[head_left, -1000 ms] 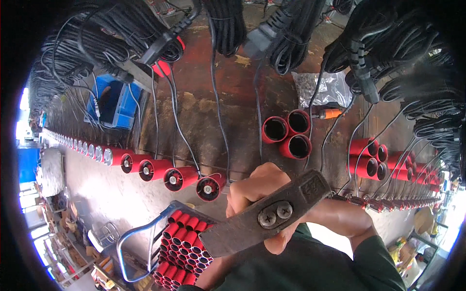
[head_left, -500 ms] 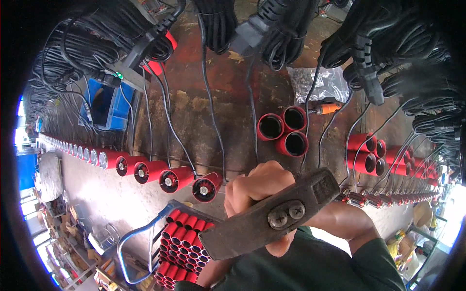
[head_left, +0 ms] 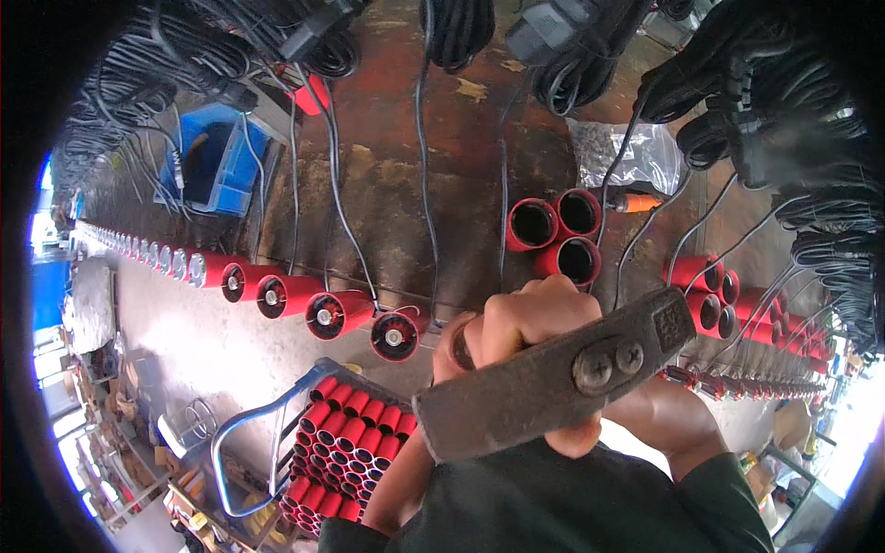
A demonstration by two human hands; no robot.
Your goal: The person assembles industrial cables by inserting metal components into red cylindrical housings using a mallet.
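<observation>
A hammer is raised close to me; its dark metal head (head_left: 516, 392) fills the lower middle, with two screws in its top. My right hand (head_left: 539, 313) is closed around the handle just under the head, knuckles on the far side and thumb on the near side. Most of the handle is hidden. My left forearm comes up from the lower left, and what appears to be my left hand (head_left: 447, 361) is beside the right one, its fingers mostly hidden. Just beyond the hands, three red tubes (head_left: 532, 224) with black insides stand grouped on the worn brown table (head_left: 378, 194).
Red housings (head_left: 399, 334) with metal centres line the table edge. Black cords with plugs (head_left: 548, 32) hang overhead. A blue bin (head_left: 230, 180), clear plastic bag (head_left: 636, 157), orange-handled tool (head_left: 638, 202) and more red tubes (head_left: 687, 270) are around. Stacked red tubes fill a blue-framed trolley (head_left: 221, 452).
The hammer and my hands have shifted right in view, and the hammer head looks slightly larger. The table and housings shift slightly as the view moves. My right hand keeps its grip.
</observation>
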